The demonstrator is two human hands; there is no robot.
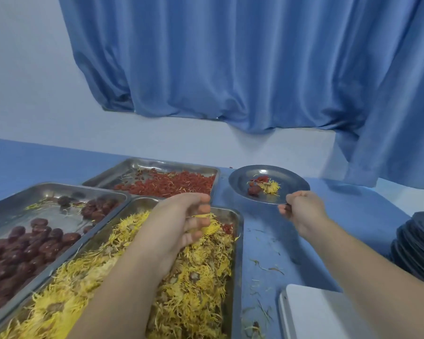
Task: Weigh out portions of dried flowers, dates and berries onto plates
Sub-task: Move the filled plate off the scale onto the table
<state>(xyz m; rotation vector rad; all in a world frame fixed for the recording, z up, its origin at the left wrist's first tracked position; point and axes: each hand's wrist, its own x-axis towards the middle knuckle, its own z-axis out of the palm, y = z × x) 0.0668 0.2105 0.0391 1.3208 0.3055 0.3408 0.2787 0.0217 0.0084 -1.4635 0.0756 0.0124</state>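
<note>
My right hand (301, 211) pinches plate (294, 183) rim, 1 o'clock: dates, berries, flower on. My left hand (181, 216) curled over flower tray (240, 241), petals held? Can't tell. Plate stack (416, 250), 3 o'clock, likely still to fill.

Blue curtain (230, 64) over window, pale wall (30, 81), blue table (340, 216).
</note>
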